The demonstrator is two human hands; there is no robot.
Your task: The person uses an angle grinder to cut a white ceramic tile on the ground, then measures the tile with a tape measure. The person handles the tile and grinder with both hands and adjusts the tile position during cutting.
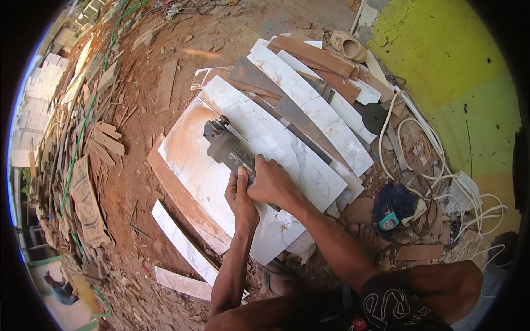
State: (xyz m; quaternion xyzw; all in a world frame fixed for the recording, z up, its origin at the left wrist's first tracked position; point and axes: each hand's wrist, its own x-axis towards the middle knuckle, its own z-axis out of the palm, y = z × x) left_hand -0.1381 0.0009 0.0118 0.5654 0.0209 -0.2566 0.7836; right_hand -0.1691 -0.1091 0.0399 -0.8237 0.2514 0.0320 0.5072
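Observation:
A dark angle grinder [227, 147] is held over a white marble-look tile [298, 193]. My left hand [238, 196] grips the lower part of its body, with the thumb up along it. My right hand [269, 182] is closed around the back of the same body, partly covering it. The grinder's head points away from me, toward a tile corner with reddish dust. More cut tile strips [309, 102] lie stacked beyond it, some white, some brown and grey. A narrow white strip [182, 237] lies at the lower left.
Scrap wood and sacks [88, 209] line the left, with a green hose. At right are a green-yellow wall [452, 66], tangled white cables [475, 209], a dark cloth bundle [395, 201], a tape measure [388, 220] and a black disc [373, 117]. A person [61, 289] is at the far lower left.

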